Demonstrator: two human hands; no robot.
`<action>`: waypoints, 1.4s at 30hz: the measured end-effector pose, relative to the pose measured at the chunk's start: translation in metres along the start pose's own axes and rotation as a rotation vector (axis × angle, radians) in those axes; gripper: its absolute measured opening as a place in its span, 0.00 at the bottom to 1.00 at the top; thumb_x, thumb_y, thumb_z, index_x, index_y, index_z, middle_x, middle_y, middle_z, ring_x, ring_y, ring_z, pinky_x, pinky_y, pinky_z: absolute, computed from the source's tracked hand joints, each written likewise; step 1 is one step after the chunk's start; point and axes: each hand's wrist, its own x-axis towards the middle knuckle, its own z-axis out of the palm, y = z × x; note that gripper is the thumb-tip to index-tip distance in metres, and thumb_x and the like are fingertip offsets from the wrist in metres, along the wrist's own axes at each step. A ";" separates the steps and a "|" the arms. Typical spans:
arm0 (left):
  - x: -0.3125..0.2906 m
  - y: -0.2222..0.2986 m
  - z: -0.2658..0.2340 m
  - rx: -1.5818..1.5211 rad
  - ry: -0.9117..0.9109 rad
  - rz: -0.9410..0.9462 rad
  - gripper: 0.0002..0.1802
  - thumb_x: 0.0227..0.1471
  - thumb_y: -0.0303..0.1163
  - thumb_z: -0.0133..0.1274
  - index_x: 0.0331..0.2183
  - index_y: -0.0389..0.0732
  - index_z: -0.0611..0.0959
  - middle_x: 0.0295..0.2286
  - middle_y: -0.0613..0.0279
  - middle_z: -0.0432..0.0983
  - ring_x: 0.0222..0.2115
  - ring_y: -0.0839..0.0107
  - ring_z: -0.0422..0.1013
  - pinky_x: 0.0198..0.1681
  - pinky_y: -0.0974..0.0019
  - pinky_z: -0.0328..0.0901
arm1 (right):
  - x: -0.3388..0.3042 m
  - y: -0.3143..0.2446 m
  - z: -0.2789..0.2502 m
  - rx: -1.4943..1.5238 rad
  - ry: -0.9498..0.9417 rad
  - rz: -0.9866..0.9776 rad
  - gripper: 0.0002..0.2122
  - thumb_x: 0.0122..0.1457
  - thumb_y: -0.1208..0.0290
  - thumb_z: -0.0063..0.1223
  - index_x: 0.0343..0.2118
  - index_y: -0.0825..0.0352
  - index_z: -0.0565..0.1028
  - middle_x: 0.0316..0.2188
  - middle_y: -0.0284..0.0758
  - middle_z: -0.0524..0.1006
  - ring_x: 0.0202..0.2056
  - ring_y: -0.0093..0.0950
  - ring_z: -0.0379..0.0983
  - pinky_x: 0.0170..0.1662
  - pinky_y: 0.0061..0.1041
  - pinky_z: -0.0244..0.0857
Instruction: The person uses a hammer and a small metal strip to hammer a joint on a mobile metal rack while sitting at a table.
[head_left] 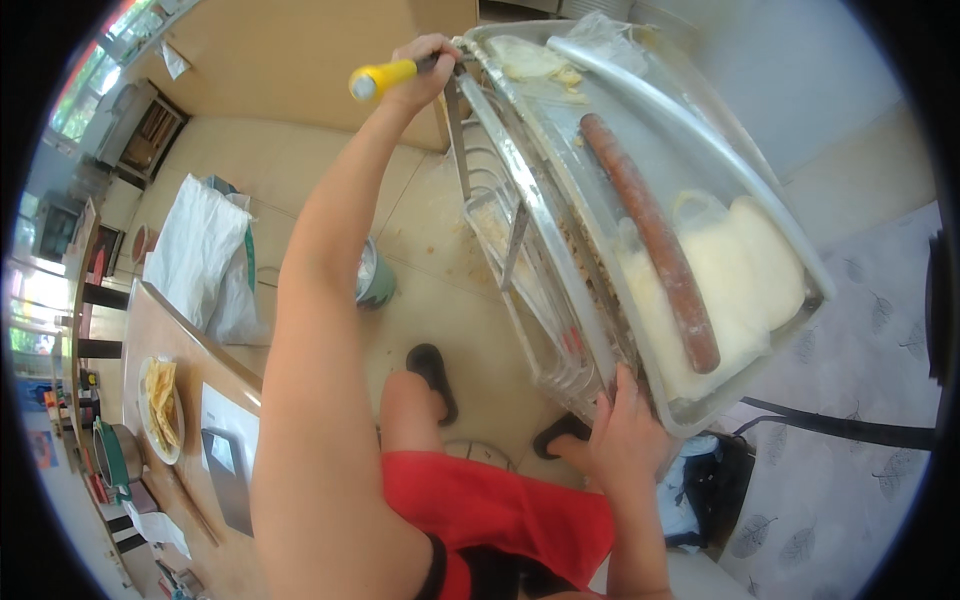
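Observation:
My left hand [425,72] is closed around a yellow-handled tool [382,79] whose far end is hidden. That hand is at the far upper corner of a metal tray rack [500,150]. My right hand [627,432] is closed on the rack's rail at its near corner, just below the top tray. The top metal tray [690,410] holds a long brown rolling pin [650,240], dusted with white. Under and beside the pin lie pale dough-like slabs [730,270], partly in clear plastic. A silvery metal bar [700,130] lies along the tray's right side.
At left, a wooden table [240,370] carries a plate of flat yellowish food [163,405] and a dark flat device [227,480]. A white sack [200,260] and a bin [375,278] stand on the tiled floor. A black bag [720,480] sits right of the rack.

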 end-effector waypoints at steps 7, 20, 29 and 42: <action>0.000 -0.019 -0.006 0.260 -0.060 0.113 0.04 0.41 0.24 0.54 0.24 0.44 0.80 0.26 0.61 0.76 0.31 0.58 0.72 0.36 0.60 0.68 | 0.006 -0.002 0.002 -0.069 0.142 -0.056 0.19 0.60 0.63 0.49 0.54 0.59 0.66 0.37 0.35 0.77 0.32 0.38 0.77 0.32 0.35 0.72; 0.019 -0.003 0.004 -0.243 0.608 -0.674 0.08 0.45 0.23 0.48 0.26 0.37 0.83 0.23 0.57 0.79 0.27 0.66 0.75 0.35 0.64 0.69 | 0.010 0.005 0.002 0.033 0.176 -0.111 0.20 0.59 0.67 0.49 0.54 0.64 0.65 0.36 0.42 0.77 0.33 0.44 0.75 0.35 0.41 0.69; 0.007 0.032 0.010 0.040 0.281 -0.586 0.09 0.48 0.25 0.49 0.29 0.38 0.84 0.23 0.57 0.78 0.30 0.70 0.75 0.38 0.65 0.68 | 0.015 0.019 0.003 0.100 0.188 -0.176 0.22 0.58 0.68 0.50 0.55 0.66 0.64 0.40 0.45 0.76 0.36 0.46 0.75 0.39 0.42 0.69; -0.036 0.083 0.022 -0.630 1.043 -0.836 0.06 0.47 0.19 0.48 0.31 0.36 0.75 0.28 0.59 0.73 0.30 0.69 0.71 0.39 0.68 0.66 | 0.089 0.118 -0.004 0.083 0.308 -0.448 0.20 0.58 0.69 0.52 0.53 0.67 0.69 0.43 0.48 0.76 0.41 0.45 0.75 0.44 0.40 0.69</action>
